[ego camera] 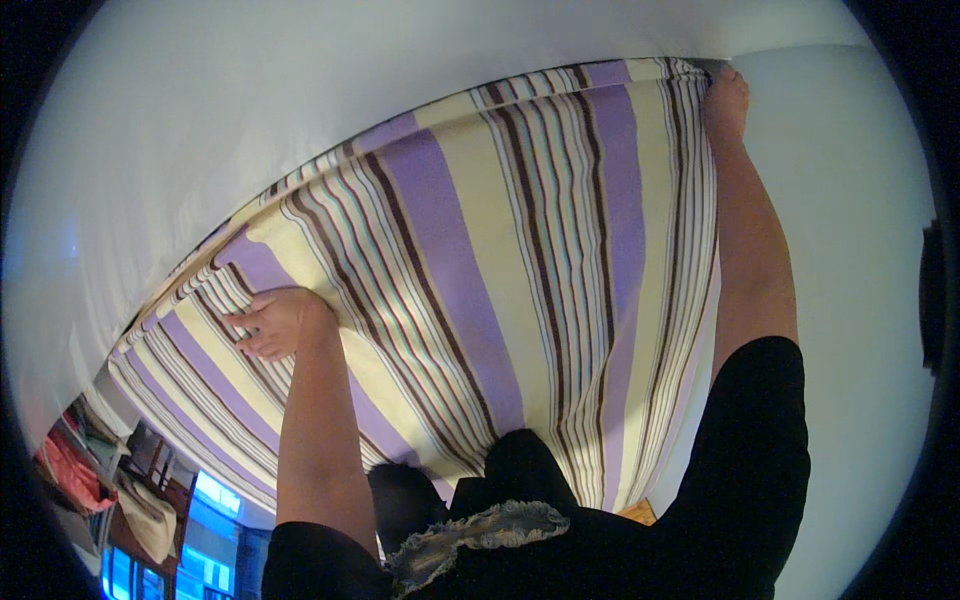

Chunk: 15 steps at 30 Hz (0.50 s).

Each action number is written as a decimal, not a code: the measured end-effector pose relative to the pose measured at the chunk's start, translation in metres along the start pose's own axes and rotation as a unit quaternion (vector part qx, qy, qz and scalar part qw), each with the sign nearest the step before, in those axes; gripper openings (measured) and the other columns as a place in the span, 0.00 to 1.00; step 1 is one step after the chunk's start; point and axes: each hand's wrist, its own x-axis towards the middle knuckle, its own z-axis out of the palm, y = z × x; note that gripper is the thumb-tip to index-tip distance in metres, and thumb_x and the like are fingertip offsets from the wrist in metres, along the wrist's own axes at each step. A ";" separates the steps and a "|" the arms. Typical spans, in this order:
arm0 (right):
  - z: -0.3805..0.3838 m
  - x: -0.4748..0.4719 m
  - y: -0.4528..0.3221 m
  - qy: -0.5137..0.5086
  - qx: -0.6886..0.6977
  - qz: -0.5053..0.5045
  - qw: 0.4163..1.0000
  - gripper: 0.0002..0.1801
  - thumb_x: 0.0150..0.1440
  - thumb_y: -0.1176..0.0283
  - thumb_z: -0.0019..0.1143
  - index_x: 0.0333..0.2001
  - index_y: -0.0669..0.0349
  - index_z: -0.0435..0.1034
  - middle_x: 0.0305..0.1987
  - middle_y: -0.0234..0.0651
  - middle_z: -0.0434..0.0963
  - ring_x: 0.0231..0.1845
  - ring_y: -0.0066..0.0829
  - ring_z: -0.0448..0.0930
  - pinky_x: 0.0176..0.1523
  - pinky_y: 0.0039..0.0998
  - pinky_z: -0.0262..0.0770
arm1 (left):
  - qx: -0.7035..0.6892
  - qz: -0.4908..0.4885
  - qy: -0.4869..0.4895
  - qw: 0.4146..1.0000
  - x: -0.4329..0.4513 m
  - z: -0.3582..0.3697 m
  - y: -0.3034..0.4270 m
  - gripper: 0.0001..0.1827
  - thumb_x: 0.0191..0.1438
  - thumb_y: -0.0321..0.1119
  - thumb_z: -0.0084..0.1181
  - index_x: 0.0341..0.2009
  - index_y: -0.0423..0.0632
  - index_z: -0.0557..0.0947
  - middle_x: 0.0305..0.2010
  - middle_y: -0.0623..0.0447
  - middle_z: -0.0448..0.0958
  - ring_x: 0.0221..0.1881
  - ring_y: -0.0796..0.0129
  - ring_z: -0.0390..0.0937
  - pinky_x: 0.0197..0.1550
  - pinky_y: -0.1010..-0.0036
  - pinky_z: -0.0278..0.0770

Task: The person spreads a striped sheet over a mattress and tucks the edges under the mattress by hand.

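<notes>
A striped bed sheet in purple, cream, white and dark brown [484,300] covers a bed in front of me, its far edge running along a pale wall. My left hand [274,324] lies on the sheet toward the left, fingers apart, palm side down. At the far right corner is my right hand [727,90], reaching to the bunched edge of the sheet beside the wall. Whether its fingers grip the cloth cannot be made out. Loose folds run through the right part of the sheet. My knees in black ripped trousers [525,457] are on or against the near part of the sheet.
Pale walls [840,262] stand behind the bed and along its right side. At the lower left are a rack with a red cloth [71,465] and a beige cloth [146,517], with bright bluish windows [206,555] near them. A dark object sits at the right rim.
</notes>
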 end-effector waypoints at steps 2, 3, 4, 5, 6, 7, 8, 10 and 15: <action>0.020 0.019 0.043 -0.094 -0.149 -0.061 0.982 0.10 0.56 0.75 0.45 0.38 0.68 0.72 0.41 0.52 0.78 0.44 0.50 0.79 0.49 0.46 0.75 | -0.012 -0.003 -0.050 0.999 -0.026 -0.007 0.007 0.27 0.65 0.45 0.32 0.68 0.61 0.60 0.66 0.31 0.59 0.65 0.45 0.61 0.64 0.52 0.55; 0.031 0.021 0.045 -0.094 -0.140 -0.068 0.983 0.10 0.56 0.75 0.45 0.38 0.68 0.72 0.41 0.52 0.78 0.44 0.50 0.79 0.49 0.46 0.75 | -0.020 -0.004 -0.070 0.997 -0.025 -0.009 0.008 0.27 0.65 0.45 0.32 0.68 0.60 0.59 0.66 0.31 0.59 0.67 0.44 0.59 0.65 0.51 0.55; 0.041 0.019 0.032 -0.065 -0.037 -0.004 0.997 0.12 0.56 0.77 0.43 0.41 0.67 0.72 0.43 0.50 0.78 0.45 0.50 0.78 0.50 0.45 0.74 | -0.001 0.012 -0.074 0.997 -0.019 -0.012 0.006 0.27 0.66 0.46 0.32 0.69 0.58 0.58 0.67 0.30 0.59 0.69 0.43 0.57 0.66 0.51 0.54; 0.049 0.015 0.020 -0.040 0.064 0.061 0.995 0.14 0.57 0.78 0.42 0.44 0.67 0.73 0.45 0.49 0.79 0.46 0.50 0.78 0.50 0.44 0.73 | 0.008 0.023 -0.044 0.999 -0.016 -0.007 0.003 0.28 0.67 0.47 0.33 0.70 0.57 0.56 0.67 0.30 0.58 0.69 0.42 0.56 0.66 0.51 0.56; 0.055 0.009 0.003 -0.024 0.110 0.081 0.990 0.14 0.57 0.77 0.42 0.44 0.66 0.74 0.45 0.49 0.79 0.47 0.50 0.78 0.50 0.44 0.73 | 0.013 0.013 -0.049 0.999 -0.007 -0.012 0.006 0.29 0.67 0.47 0.33 0.70 0.57 0.55 0.67 0.30 0.58 0.69 0.42 0.56 0.66 0.51 0.56; 0.056 0.002 -0.013 -0.012 0.157 0.099 0.983 0.15 0.57 0.75 0.42 0.44 0.66 0.75 0.45 0.50 0.79 0.47 0.49 0.78 0.50 0.44 0.72 | 0.020 0.000 -0.051 0.998 0.002 -0.018 0.008 0.29 0.67 0.47 0.32 0.71 0.58 0.54 0.68 0.30 0.57 0.69 0.42 0.56 0.66 0.51 0.56; 0.059 0.007 -0.002 -0.020 0.169 0.080 0.982 0.16 0.58 0.72 0.40 0.44 0.67 0.74 0.45 0.50 0.79 0.47 0.48 0.78 0.50 0.43 0.71 | 0.044 -0.002 -0.046 0.998 -0.001 -0.006 0.012 0.30 0.67 0.47 0.32 0.71 0.58 0.53 0.69 0.30 0.55 0.69 0.41 0.56 0.67 0.50 0.56; 0.068 -0.004 -0.033 -0.032 0.305 0.090 0.947 0.17 0.59 0.69 0.42 0.46 0.67 0.73 0.44 0.45 0.80 0.44 0.45 0.79 0.49 0.41 0.72 | 0.062 -0.005 -0.031 0.998 0.014 0.002 -0.001 0.31 0.67 0.46 0.31 0.72 0.58 0.50 0.71 0.31 0.51 0.70 0.39 0.54 0.69 0.50 0.53; 0.049 0.027 0.048 0.005 0.141 -0.015 0.990 0.20 0.61 0.65 0.42 0.51 0.63 0.72 0.55 0.48 0.76 0.53 0.44 0.76 0.56 0.42 0.71 | 0.008 -0.012 -0.121 0.993 -0.004 -0.003 0.016 0.33 0.65 0.44 0.33 0.73 0.59 0.46 0.74 0.31 0.39 0.74 0.39 0.41 0.73 0.50 0.41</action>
